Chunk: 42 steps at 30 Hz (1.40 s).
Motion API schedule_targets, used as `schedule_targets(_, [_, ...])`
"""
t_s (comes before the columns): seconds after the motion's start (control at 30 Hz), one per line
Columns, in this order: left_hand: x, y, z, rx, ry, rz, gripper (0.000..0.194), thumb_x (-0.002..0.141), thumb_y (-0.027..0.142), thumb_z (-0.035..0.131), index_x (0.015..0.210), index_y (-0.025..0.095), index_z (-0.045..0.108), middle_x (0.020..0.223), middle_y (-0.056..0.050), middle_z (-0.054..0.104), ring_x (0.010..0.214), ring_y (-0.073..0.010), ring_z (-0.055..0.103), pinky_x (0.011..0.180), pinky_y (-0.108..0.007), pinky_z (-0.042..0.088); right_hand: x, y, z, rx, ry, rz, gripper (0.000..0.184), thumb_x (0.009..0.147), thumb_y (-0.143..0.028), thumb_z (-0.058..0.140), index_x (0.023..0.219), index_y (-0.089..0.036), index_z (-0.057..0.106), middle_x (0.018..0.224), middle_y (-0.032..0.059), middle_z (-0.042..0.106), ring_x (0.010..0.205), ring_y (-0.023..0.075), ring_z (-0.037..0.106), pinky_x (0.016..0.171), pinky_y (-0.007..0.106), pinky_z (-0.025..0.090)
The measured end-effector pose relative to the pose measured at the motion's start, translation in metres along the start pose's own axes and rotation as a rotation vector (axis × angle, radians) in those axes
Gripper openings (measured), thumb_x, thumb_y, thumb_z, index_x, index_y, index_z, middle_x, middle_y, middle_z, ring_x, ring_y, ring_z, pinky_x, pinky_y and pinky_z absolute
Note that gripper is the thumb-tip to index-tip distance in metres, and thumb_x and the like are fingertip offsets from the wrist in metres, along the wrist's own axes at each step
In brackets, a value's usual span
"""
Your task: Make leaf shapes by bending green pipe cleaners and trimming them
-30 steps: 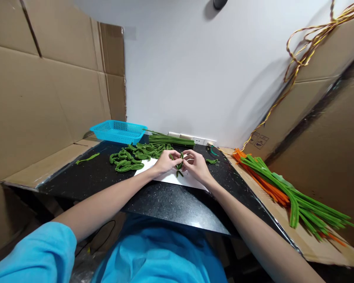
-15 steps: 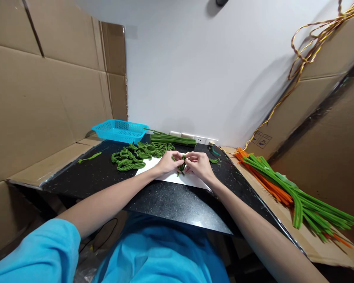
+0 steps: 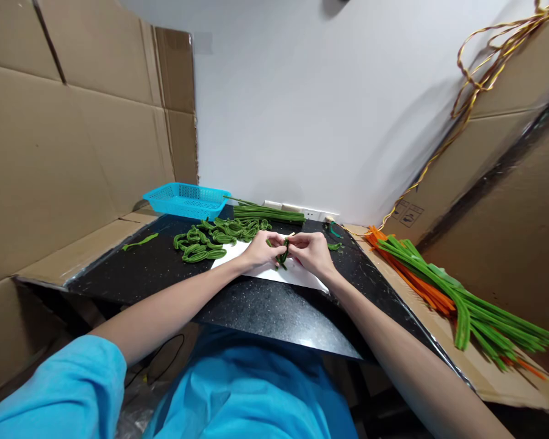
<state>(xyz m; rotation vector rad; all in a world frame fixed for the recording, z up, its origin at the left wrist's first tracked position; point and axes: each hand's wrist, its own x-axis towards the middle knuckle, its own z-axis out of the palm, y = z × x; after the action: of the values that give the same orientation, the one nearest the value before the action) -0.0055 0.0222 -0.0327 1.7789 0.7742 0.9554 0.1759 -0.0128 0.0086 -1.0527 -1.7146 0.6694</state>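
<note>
Over a white sheet of paper (image 3: 256, 268) both hands meet at a small dark green piece of bent pipe cleaner (image 3: 282, 259). My left hand (image 3: 264, 249) pinches it from the left with thumb and fingers. From the right, my right hand (image 3: 312, 251) grips the same piece, its fingertips almost touching the left ones. A short pale tip pokes up between the hands. Fingers hide most of the held piece. Left of the paper lies a pile of looped green pipe cleaners (image 3: 201, 253). Behind the hands rests a bundle of straight green pipe cleaners (image 3: 269, 213).
A blue plastic basket (image 3: 187, 210) stands at the back left of the black table (image 3: 274, 317). One green strip (image 3: 140, 242) lies on the left. Orange pipe cleaners (image 3: 421, 286) and brighter green ones (image 3: 462, 299) lie on cardboard at right. A power strip (image 3: 311, 214) sits against the wall.
My right hand has turned slightly, its knuckles now higher, and the fingers have shifted on the green piece. My left hand stays nearly in place. The view has tilted a little.
</note>
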Motion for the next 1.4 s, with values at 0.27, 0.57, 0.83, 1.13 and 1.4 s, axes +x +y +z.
schedule_targets(0.27, [0.005, -0.003, 0.0, 0.034, 0.08, 0.032, 0.027, 0.102, 0.034, 0.067, 0.12, 0.014, 0.067, 0.111, -0.008, 0.07, 0.089, -0.0186, 0.071, 0.076, -0.035, 0.062, 0.002, 0.0, 0.0, 0.092, 0.015, 0.079, 0.024, 0.076, -0.028, 0.075, 0.093, -0.013, 0.081, 0.082, 0.0107, 0.081, 0.067, 0.0231, 0.077, 0.059, 0.032, 0.065])
schedule_targets(0.57, [0.005, 0.004, 0.002, 0.065, 0.168, 0.089, 0.027, 0.101, 0.034, 0.068, 0.12, 0.014, 0.068, 0.115, -0.009, 0.07, 0.096, -0.0208, 0.071, 0.083, -0.039, 0.062, 0.001, 0.0, -0.002, 0.221, 0.041, 0.147, 0.036, 0.07, -0.042, 0.091, 0.09, -0.015, 0.08, 0.088, 0.0094, 0.08, 0.074, 0.0219, 0.076, 0.072, 0.036, 0.068])
schedule_targets(0.83, [0.004, 0.008, 0.007, 0.0, 0.209, 0.117, 0.024, 0.101, 0.031, 0.069, 0.116, 0.014, 0.068, 0.11, -0.007, 0.071, 0.091, -0.019, 0.071, 0.079, -0.036, 0.062, 0.003, -0.001, -0.005, 0.305, 0.073, 0.182, 0.044, 0.061, -0.049, 0.096, 0.08, -0.017, 0.074, 0.082, 0.0065, 0.075, 0.069, 0.0195, 0.072, 0.069, 0.037, 0.067])
schedule_targets(1.13, [0.002, 0.009, 0.009, -0.103, 0.053, 0.053, 0.024, 0.103, 0.034, 0.065, 0.116, 0.013, 0.066, 0.095, -0.003, 0.069, 0.07, -0.0125, 0.066, 0.061, -0.026, 0.058, 0.004, 0.001, -0.008, 0.376, 0.04, 0.187, 0.046, 0.06, -0.046, 0.097, 0.086, -0.017, 0.075, 0.082, 0.0025, 0.071, 0.066, 0.0137, 0.065, 0.06, 0.028, 0.06])
schedule_targets(1.4, [0.0, 0.014, 0.011, -0.121, 0.067, 0.095, 0.022, 0.103, 0.034, 0.066, 0.111, 0.013, 0.067, 0.095, -0.003, 0.069, 0.072, -0.0129, 0.066, 0.063, -0.027, 0.058, 0.005, 0.0, -0.01, 0.413, -0.038, 0.231, 0.047, 0.062, -0.045, 0.095, 0.094, -0.017, 0.076, 0.074, -0.0008, 0.069, 0.048, 0.0085, 0.054, 0.046, 0.023, 0.045])
